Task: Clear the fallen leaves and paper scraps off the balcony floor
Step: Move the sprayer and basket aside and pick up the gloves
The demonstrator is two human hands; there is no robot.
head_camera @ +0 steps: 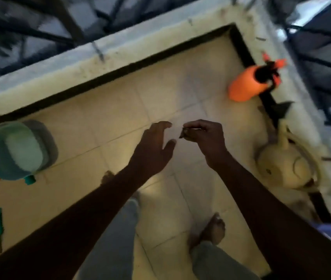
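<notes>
- Right grip (205,138): small dark dry leaf scrap (182,134) is pinched, held above cream tiled balcony floor (120,110).
- Left grip (152,150): spread, nothing held.
- Visible tiles judged nearly cleared; scrap not yet discarded.

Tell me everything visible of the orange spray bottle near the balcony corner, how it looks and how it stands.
The orange spray bottle has a smooth, rounded orange body, plastic by its look, and a black pump head with small orange trigger and nozzle parts. It appears to stand upright on the tiled floor near the far right corner, close beside the black skirting strip of the low wall; whether they touch is unclear. Blur hides any label.
</notes>
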